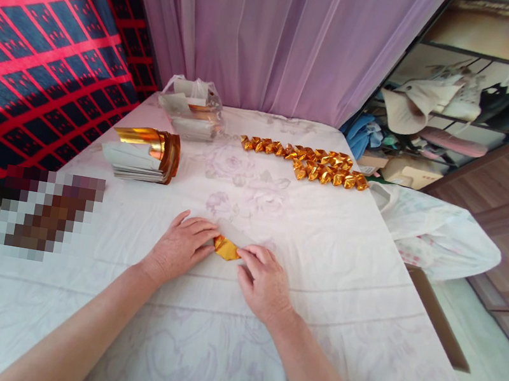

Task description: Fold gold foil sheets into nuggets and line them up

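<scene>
The left hand (181,244) lies flat, fingers stretched, with its fingertips pressing on one end of a small folded piece of gold foil paper (226,248). The right hand (263,279) presses the other end with fingers bent; neither hand is clenched, and both pin the piece rather than lift it. The piece sits on the white floral-patterned cloth over the bench (324,240), about midway between the left and right edges and nearer the near edge than the far one. A pale, whitish flap of the same paper shows just behind it.

The foil looks very light and thin, likely to hold a crease sharply yet tear or crumple under a hard pinch. Its shiny face may slip on the cloth, so it seems best held by its folded edges and corners with fingertips.

Toward the far left corner rests a stack of gold-and-white foil sheets (144,157), with a clear plastic bag of more sheets (192,110) behind it. Along the far edge, right of centre, lies a row of folded gold paper ingots (307,160). A white plastic bag (436,232) hangs off the right edge.
</scene>
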A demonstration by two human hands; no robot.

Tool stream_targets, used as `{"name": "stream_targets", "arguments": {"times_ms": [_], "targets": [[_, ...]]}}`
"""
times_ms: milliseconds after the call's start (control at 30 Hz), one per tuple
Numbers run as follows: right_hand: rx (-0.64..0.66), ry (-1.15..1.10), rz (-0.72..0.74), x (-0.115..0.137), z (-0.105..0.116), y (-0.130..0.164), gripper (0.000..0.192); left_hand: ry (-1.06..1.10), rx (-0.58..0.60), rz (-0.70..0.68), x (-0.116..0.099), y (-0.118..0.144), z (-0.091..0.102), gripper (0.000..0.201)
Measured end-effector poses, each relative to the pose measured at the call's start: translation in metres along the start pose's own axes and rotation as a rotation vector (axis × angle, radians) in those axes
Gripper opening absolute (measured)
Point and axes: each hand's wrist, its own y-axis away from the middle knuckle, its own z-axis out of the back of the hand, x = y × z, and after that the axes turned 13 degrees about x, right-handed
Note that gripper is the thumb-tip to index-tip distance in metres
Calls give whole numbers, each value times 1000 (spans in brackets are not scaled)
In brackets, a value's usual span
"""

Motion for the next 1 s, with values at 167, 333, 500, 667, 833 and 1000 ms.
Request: {"name": "stream_targets", "arguments": {"times_ms": [167, 333, 500, 667, 833, 1000], "targets": [[2, -44, -18, -4, 0, -2, 31, -2, -12, -1, -1, -1, -1, 24], [16, -43, -32, -7, 0, -6, 28, -32, -44, -2, -3, -1, -3, 24], [22, 6, -31, -7, -1, -7, 25, -42, -61, 5, -6, -3, -3, 23], [19, 79, -21, -6, -2, -8, 23, -40, -82, -9, -9, -3, -1, 22], [14, 109, -12, -8, -3, -7, 25, -8, -76, -51, -9, -1, 0, 21], [20, 102, -2, -10, -1, -5, 26, 5, -68, -63, -9, 0, -1, 18]]}}
